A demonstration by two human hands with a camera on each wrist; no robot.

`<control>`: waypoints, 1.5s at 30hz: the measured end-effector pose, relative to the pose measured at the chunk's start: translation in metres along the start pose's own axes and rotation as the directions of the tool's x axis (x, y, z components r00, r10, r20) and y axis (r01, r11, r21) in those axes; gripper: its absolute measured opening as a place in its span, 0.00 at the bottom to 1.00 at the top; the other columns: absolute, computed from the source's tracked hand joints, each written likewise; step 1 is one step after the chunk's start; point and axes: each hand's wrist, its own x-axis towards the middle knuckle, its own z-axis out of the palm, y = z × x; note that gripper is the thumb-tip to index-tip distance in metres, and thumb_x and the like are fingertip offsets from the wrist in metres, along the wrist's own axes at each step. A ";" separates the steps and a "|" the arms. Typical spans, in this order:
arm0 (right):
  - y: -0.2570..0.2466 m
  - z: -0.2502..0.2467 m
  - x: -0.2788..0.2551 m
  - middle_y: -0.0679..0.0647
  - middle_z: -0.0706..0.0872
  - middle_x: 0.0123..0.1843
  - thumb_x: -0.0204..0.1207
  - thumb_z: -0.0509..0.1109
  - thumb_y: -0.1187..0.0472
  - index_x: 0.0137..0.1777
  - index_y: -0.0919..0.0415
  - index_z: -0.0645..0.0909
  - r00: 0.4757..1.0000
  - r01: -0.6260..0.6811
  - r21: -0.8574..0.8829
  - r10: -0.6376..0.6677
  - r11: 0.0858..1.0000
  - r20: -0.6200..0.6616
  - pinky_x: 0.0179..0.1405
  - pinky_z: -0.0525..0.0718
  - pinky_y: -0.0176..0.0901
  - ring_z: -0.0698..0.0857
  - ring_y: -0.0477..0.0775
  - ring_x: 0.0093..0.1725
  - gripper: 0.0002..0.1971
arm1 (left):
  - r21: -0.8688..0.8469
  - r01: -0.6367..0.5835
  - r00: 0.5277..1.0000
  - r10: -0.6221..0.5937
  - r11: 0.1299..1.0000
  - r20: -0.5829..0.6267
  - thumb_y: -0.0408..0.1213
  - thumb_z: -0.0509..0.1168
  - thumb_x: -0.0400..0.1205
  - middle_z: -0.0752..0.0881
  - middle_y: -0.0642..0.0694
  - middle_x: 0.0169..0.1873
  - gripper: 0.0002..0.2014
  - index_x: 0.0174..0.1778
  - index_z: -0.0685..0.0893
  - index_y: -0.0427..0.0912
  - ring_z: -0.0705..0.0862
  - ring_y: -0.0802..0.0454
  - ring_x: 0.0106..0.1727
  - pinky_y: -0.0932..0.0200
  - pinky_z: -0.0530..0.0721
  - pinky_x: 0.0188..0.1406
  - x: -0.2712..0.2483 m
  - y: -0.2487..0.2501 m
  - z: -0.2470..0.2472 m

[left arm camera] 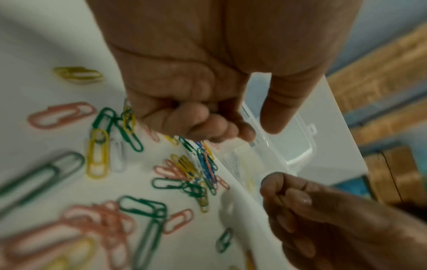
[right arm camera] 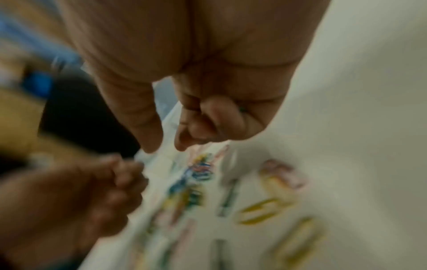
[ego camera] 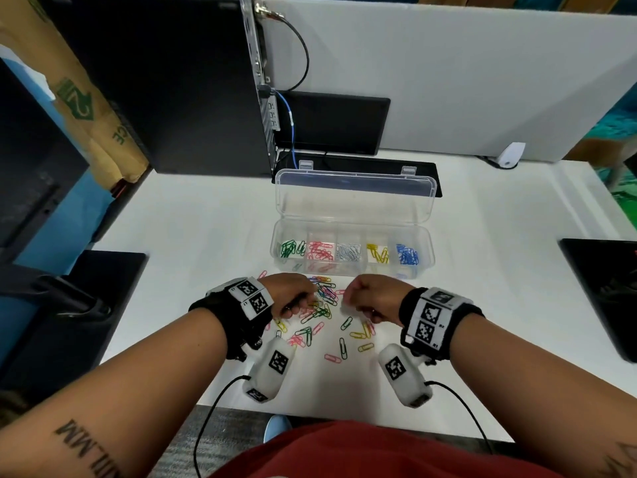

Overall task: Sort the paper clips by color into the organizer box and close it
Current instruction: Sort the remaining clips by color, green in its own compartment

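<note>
Black computer tower (ego camera: pixel 155 81) — blue cable (ego camera: pixel 292 132) — on white table (ego camera: pixel 193 215).

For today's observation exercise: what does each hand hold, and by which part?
Cannot be told: left hand and right hand are curled over the loose clips, hiding any contents.

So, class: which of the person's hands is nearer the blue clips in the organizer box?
Right. The right hand sits just in front of the blue clips, slightly toward the box's middle; the left hand is over the loose pile, below the green end.
</note>
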 end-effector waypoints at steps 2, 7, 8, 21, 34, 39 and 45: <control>0.004 -0.001 0.002 0.48 0.82 0.34 0.74 0.71 0.62 0.43 0.55 0.80 0.999 0.014 -0.364 -0.025 0.931 -0.026 0.25 0.71 0.33 0.76 0.44 0.29 0.03 | 0.402 -0.118 0.986 0.153 0.908 -0.058 0.44 0.63 0.81 0.76 0.52 0.30 0.10 0.36 0.75 0.46 0.73 0.56 0.29 0.66 0.67 0.26 0.001 -0.001 0.000; 0.010 0.005 0.004 0.48 0.81 0.33 0.71 0.74 0.62 0.49 0.49 0.81 1.000 0.023 -0.558 -0.031 0.830 -0.004 0.34 0.76 0.34 0.81 0.50 0.37 0.10 | 0.802 -0.205 0.939 0.344 0.560 0.000 0.41 0.66 0.77 0.83 0.51 0.52 0.12 0.57 0.82 0.53 0.79 0.53 0.50 0.64 0.76 0.52 -0.002 -0.004 0.006; 0.010 0.008 0.006 0.45 0.79 0.33 0.72 0.73 0.62 0.50 0.48 0.80 0.999 0.020 -0.602 -0.031 0.798 -0.008 0.35 0.76 0.34 0.81 0.51 0.39 0.10 | 0.832 -0.214 0.934 0.357 0.512 0.020 0.40 0.66 0.78 0.83 0.51 0.58 0.14 0.59 0.81 0.55 0.80 0.52 0.56 0.62 0.76 0.57 -0.002 -0.003 0.008; 0.011 0.018 0.019 0.52 0.79 0.45 0.73 0.71 0.59 0.31 0.52 0.69 0.999 0.039 -0.837 -0.023 0.546 0.032 0.44 0.74 0.39 0.77 0.52 0.45 0.14 | 0.898 -0.226 0.941 0.323 0.377 0.101 0.37 0.64 0.76 0.79 0.53 0.40 0.04 0.39 0.77 0.51 0.82 0.47 0.48 0.58 0.79 0.48 0.015 0.005 0.024; 0.009 -0.003 0.013 0.59 0.81 0.36 0.75 0.58 0.76 0.41 0.56 0.79 0.999 -0.035 -0.066 0.036 0.997 0.023 0.34 0.81 0.43 0.80 0.55 0.34 0.15 | 0.519 -0.262 0.949 0.314 0.814 -0.014 0.38 0.74 0.74 0.83 0.55 0.34 0.11 0.34 0.78 0.51 0.79 0.60 0.34 0.68 0.74 0.34 0.008 0.000 -0.010; 0.005 0.009 0.013 0.65 0.79 0.41 0.74 0.51 0.78 0.30 0.66 0.77 0.991 -0.119 0.038 0.117 0.992 0.061 0.36 0.81 0.45 0.79 0.58 0.33 0.18 | 0.213 -0.151 0.986 0.162 0.965 -0.033 0.25 0.60 0.81 0.81 0.46 0.34 0.12 0.41 0.82 0.48 0.78 0.58 0.29 0.67 0.76 0.30 0.004 -0.007 -0.020; 0.001 0.023 0.006 0.48 0.79 0.34 0.74 0.66 0.65 0.44 0.54 0.82 0.982 0.088 -0.569 0.024 0.818 0.186 0.38 0.78 0.40 0.79 0.51 0.37 0.06 | -0.025 -0.019 0.999 0.018 1.000 -0.038 0.24 0.55 0.82 0.77 0.44 0.30 0.15 0.32 0.80 0.40 0.73 0.62 0.14 0.72 0.68 0.14 -0.005 -0.013 -0.021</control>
